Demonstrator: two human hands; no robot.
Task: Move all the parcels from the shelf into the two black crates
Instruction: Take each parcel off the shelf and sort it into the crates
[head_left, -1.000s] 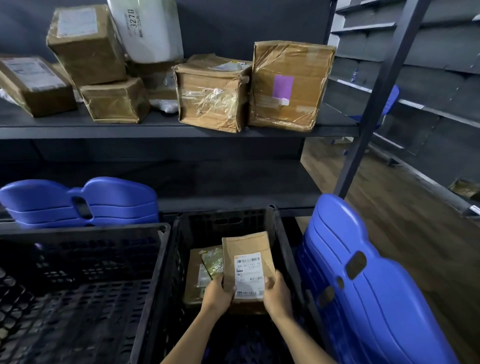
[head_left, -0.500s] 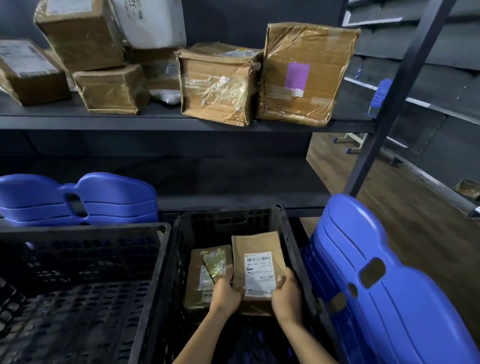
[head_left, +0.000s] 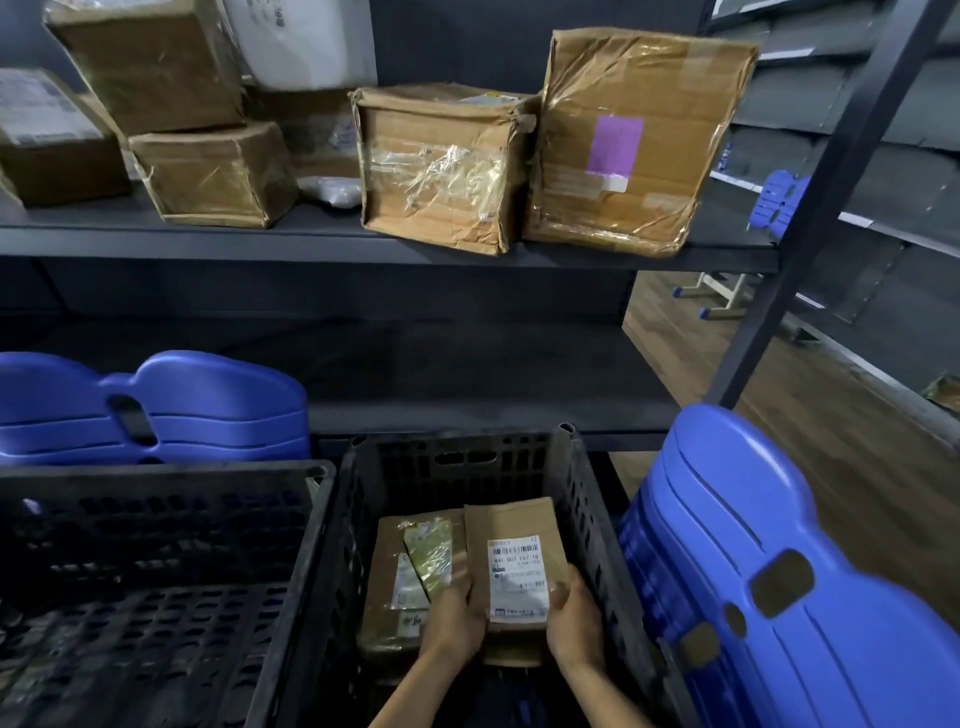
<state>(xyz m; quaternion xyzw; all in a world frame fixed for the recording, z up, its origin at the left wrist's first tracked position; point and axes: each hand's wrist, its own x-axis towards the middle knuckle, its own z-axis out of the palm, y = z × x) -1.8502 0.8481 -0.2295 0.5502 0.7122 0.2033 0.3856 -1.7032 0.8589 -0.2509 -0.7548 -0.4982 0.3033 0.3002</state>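
Observation:
Inside the right black crate, my left hand and my right hand grip a flat brown parcel with a white barcode label by its two sides. Another brown parcel lies beside it on the crate floor. The left black crate holds nothing that I can see. Up on the shelf stand several cardboard parcels: a tall one with a purple sticker, a taped one, a small one, and more at the far left under a white bag.
Stacked blue plastic seats lean at the right of the crates and lie behind the left crate. A black shelf post rises at the right, with wooden floor and more grey shelving beyond it.
Both hands have lowered the labelled parcel a little deeper into the right crate. My view has shifted closer to the shelf.

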